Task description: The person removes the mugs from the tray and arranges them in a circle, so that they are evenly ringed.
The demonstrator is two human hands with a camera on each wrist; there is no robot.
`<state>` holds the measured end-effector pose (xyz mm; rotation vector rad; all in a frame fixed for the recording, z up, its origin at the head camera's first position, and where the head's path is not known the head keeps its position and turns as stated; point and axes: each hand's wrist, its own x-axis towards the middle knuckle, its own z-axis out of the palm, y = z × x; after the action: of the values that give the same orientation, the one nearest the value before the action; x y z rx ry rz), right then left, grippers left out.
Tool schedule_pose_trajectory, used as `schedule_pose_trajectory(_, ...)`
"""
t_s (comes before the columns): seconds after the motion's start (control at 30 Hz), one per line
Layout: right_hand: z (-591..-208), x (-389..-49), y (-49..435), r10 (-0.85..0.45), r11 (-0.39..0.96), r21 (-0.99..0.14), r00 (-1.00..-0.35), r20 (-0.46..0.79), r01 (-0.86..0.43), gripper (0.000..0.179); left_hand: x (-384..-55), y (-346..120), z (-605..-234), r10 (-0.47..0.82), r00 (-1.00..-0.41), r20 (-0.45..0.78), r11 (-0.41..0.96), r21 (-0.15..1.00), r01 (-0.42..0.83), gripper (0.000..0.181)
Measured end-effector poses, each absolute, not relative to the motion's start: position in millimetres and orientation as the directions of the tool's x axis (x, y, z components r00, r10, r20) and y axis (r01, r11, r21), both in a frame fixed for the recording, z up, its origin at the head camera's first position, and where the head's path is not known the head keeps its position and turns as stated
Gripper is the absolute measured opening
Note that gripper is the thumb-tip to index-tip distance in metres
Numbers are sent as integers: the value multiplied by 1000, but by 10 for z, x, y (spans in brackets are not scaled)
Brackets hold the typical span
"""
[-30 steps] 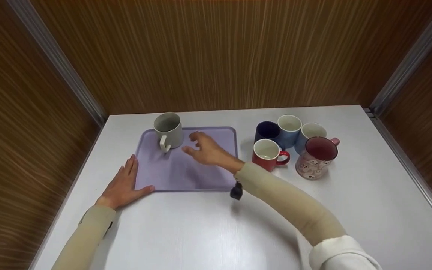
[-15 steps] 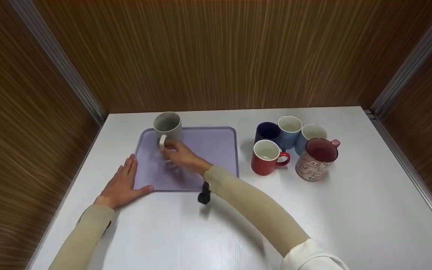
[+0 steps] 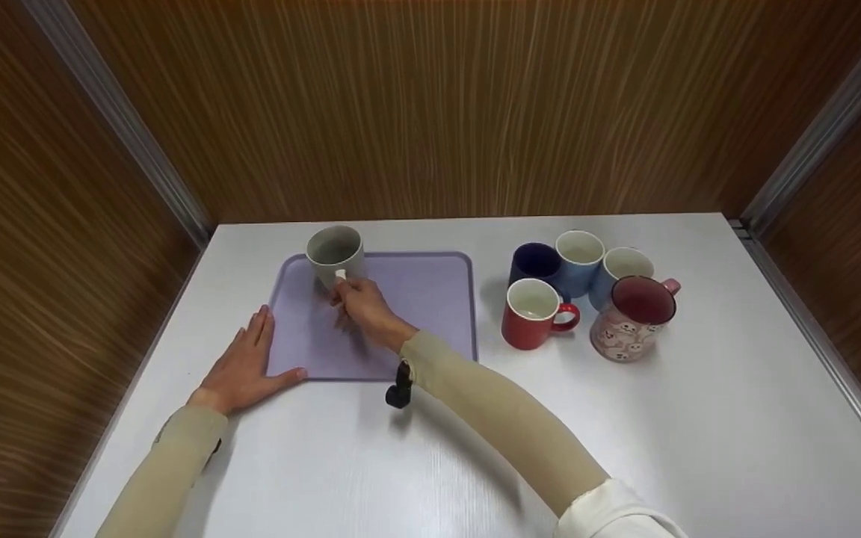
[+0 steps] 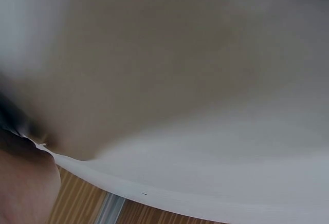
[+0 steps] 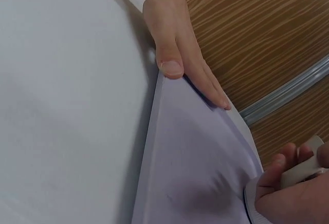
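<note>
A grey mug stands upright at the back left corner of a purple tray. Its handle points toward the front, and my right hand grips that handle; in the right wrist view the fingers curl around the pale mug handle. My left hand rests flat along the tray's left edge, its thumb against the front left corner and its fingers straight. The left wrist view is mostly blurred and shows little of that hand.
To the tray's right stand a red mug, a dark blue mug, two light blue mugs and a pink patterned mug. Wood-grain panels enclose the white table at the back and sides.
My right hand has moved left from over the tray and taken hold of the grey mug's handle. The handle has swung slightly to the right. My left hand has stayed in place.
</note>
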<state>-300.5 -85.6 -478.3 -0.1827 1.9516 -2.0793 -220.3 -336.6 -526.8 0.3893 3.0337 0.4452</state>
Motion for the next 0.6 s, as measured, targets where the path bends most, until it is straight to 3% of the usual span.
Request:
schedule_pose_trajectory(0.2, -4706, -3000, -794, -221, -23, -996, -973, -74, 81, 36, -2198, -3375, -5261, 252, -967, -15, 926, 294, 237, 127)
schedule_pose_trajectory(0.6, -4607, -2915, -564, -279, -5, -999, -959, -45, 48, 38, -2195, -3373, -5242, 241, -970, -24, 929, 293, 224, 129)
